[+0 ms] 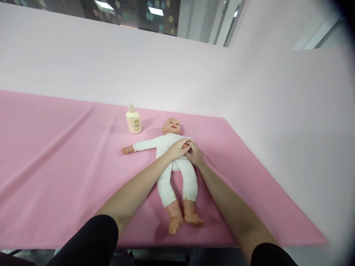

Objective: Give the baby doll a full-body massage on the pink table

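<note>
From the head camera, both hands meet on the doll's [172, 162] chest: the left hand [179, 149] lies flat with curled fingers, the right hand [195, 154] closes around the doll's hidden far hand. This looks like a rubbing or massaging step. The doll lies face-up on the pink cloth [55, 155], white-suited, feet bare, a lotion bottle [133, 119] near its head.

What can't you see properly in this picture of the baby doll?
- Head view: the baby doll has one arm hidden under the left hand and right hand, which meet on its chest.
- Head view: the label on the cream bottle is too small to read.
- Head view: the pink table cover is cut off by the left edge.
</note>
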The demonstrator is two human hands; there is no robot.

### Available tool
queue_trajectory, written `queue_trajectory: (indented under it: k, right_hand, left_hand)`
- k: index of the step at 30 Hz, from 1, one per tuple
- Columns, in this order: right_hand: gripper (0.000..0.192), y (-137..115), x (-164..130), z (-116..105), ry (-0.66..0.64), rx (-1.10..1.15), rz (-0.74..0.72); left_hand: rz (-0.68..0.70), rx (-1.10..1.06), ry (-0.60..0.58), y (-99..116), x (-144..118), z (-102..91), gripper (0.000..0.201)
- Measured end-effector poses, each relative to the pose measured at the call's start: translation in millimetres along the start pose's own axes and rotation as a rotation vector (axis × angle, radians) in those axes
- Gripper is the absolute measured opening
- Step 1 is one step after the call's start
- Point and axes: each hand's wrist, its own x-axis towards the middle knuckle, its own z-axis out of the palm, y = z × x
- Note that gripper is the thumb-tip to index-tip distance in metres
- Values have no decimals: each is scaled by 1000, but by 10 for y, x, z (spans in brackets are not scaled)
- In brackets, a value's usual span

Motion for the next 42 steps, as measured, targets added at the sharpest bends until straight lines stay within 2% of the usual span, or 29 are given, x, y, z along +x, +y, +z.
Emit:
queue_trajectory:
  k: [5,16,25,33,37,42]
  right_hand:
    - [21,-56,10,-18,4,-44,-4]
    - [32,-32,2,-20,-13,-59,-20]
    - [34,28,-1,5,13,-69,-12]
    - [30,0,2,22,28,-75,21]
    - [25,-24,6,17,32,-39,43]
    - [27,-14,10,18,55,26,37]
  left_hand:
    - [-27,-33,14,-5,6,3,38]
    - [-93,-168,54,-94,23,17,37]
    - [-138,-182,86,-59,27,-4,34]
    - [-124,-129,97,-49,22,-12,29]
    - [-121,-121,59,-4,3,-22,26]
    - [-66,-54,9,44,-12,-28,40]
